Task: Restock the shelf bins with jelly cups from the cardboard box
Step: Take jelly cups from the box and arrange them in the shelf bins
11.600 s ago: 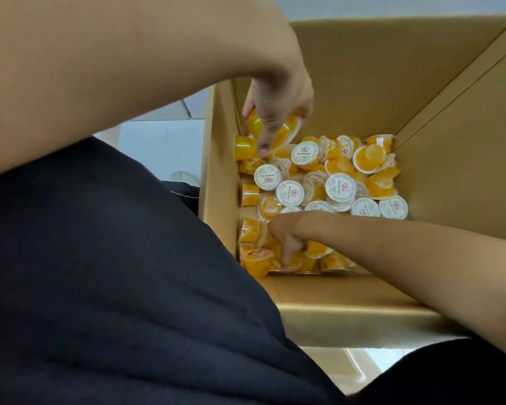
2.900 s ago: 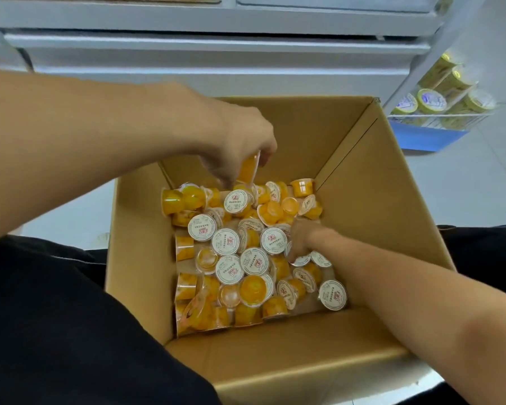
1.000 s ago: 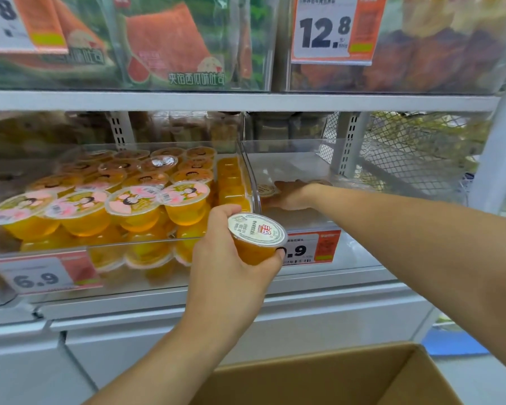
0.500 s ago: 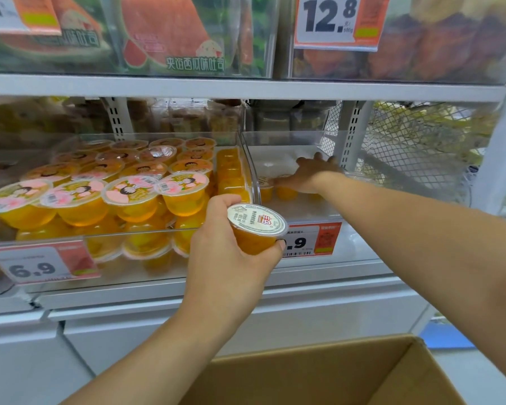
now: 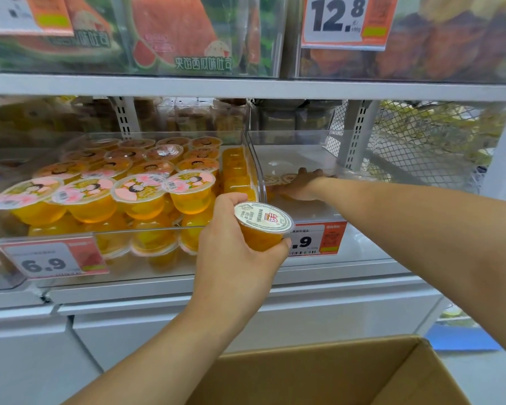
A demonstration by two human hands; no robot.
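The left hand grips a small orange jelly cup from below and the side, thumb and fingers curled round its body, the white printed lid tilted toward the camera; it hovers in front of the shelf, just before the divider between two clear bins. The right hand reaches into the right-hand clear bin, palm down, over a few small jelly cups with white lids at the bin's left side; whether its fingers clasp a cup or merely rest on them cannot be told. The left-hand clear bin is heaped with larger orange jelly cups bearing cartoon lids. A 6.9 price tag hangs on its front. The open cardboard box sits below the shelf at the bottom edge, its contents out of view.
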